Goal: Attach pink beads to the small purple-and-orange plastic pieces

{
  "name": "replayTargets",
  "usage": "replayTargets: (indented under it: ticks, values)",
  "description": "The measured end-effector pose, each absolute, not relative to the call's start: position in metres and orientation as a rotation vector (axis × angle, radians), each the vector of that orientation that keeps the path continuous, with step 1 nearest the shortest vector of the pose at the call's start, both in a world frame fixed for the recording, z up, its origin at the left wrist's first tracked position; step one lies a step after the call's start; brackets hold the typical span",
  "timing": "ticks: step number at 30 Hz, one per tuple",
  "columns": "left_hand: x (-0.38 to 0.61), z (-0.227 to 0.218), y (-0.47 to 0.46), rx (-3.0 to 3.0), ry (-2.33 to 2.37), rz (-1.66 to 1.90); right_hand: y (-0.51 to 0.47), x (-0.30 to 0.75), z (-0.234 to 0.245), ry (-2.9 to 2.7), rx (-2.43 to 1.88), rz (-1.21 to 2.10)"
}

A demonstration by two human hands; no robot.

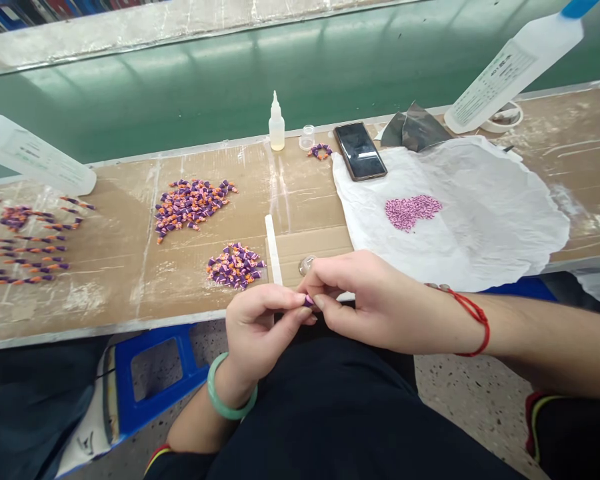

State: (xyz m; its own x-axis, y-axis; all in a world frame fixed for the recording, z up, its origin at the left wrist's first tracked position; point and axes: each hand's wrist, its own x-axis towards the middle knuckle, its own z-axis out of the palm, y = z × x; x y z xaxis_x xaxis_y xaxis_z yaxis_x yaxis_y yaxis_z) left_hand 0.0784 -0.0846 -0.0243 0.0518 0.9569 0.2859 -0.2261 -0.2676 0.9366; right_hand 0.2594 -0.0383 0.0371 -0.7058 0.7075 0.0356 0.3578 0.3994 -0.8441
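My left hand (260,327) and my right hand (365,297) meet over my lap at the table's front edge. Both pinch one small purple piece (309,301) between their fingertips. A green bangle circles my left wrist and a red cord my right wrist. Just beyond my hands lies a pile of purple and orange pieces (235,265) next to a white strip (273,249). A larger pile of the same pieces (190,203) lies farther back. A heap of small pink beads (411,211) rests on a white sheet (485,220) to the right.
A small glue bottle (277,124), a clear cup (307,137), a phone (360,151) and a ring of pieces (320,151) stand at the back. Rows of finished pieces (27,250) lie left. White bottles (513,63) lean at both sides. A blue stool (153,373) sits below.
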Motion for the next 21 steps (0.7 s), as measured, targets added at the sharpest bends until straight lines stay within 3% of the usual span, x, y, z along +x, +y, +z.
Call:
replayTargets:
  ticks: [10,18,21]
  values:
    - [0.074,-0.027,-0.086,1.17,0.952,1.482,-0.029,0.27,0.041,-2.165,-1.026,1.388]
    - [-0.033,-0.064,-0.082,1.514,1.815,1.316,-0.039,0.304,0.002,-1.928,-1.113,1.49]
    - [-0.059,-0.072,-0.068,1.773,1.856,1.146,-0.047,0.314,-0.012,-1.82,-1.199,1.531]
